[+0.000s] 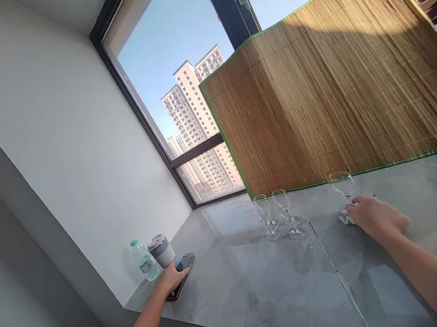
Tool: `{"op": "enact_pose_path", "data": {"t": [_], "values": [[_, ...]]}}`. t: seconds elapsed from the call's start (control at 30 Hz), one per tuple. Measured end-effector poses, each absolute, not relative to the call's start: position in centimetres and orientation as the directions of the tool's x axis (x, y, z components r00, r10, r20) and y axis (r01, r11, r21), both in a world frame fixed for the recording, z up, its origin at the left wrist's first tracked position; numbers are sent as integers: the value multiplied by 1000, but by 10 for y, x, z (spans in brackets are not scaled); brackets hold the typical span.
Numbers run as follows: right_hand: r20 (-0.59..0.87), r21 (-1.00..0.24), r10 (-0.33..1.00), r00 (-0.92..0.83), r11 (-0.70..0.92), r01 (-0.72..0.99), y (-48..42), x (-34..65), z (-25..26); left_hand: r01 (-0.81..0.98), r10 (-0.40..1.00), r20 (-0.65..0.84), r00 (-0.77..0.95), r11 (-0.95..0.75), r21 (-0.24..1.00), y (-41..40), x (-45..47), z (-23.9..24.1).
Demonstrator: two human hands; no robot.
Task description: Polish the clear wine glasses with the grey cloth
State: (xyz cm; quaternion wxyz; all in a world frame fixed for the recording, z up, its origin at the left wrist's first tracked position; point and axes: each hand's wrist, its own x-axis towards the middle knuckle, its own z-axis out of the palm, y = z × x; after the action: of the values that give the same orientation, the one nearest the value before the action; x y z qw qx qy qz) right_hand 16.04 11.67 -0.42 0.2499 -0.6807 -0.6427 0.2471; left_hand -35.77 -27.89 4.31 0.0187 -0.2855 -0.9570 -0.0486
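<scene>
- Head view, labels: on the bottle (149, 267) beyond my left fingers, a printed label, too small for me to read.
- Containers: the lidded cup (161, 250) is just beyond the left fingers, beside the bottle; I cannot see into it.
- A stemmed glass (343, 185) stands upright at my right fingertips, bowl seemingly empty; more stemmed glasses (281, 201) stand upright in an overlapping cluster, between my two hands.
- Left hand (171, 279): lies across a dark phone (185, 263), thumb towards its far end; finger closure hidden, I cannot tell.
- Right hand (380, 218): fingertips at the glass's foot and a white cloth (347, 220); whether they grip, I cannot tell.
- Surroundings: a woven mat (328, 86) stands beyond the right fingers, covering part of the window (196, 147); grey counter (257, 286) beneath both hands.
</scene>
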Motion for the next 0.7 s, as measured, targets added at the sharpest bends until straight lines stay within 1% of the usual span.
{"op": "enact_pose_path", "data": {"t": [0.13,0.23,0.47,0.7], "values": [[-25,-664,998,54,-57,745,113,160,-1,553,548,74,-833,827,104,-273,-362,39],[0,-667,998,59,-44,744,112,160,-1,551,546,72,-835,825,125,-271,-363,39],[-42,-664,997,57,-70,745,112,161,1,457,463,4,-887,874,166,-268,-365,40],[-29,-638,998,64,-68,767,113,159,-2,462,469,-1,-883,872,162,-272,-375,45]]}}
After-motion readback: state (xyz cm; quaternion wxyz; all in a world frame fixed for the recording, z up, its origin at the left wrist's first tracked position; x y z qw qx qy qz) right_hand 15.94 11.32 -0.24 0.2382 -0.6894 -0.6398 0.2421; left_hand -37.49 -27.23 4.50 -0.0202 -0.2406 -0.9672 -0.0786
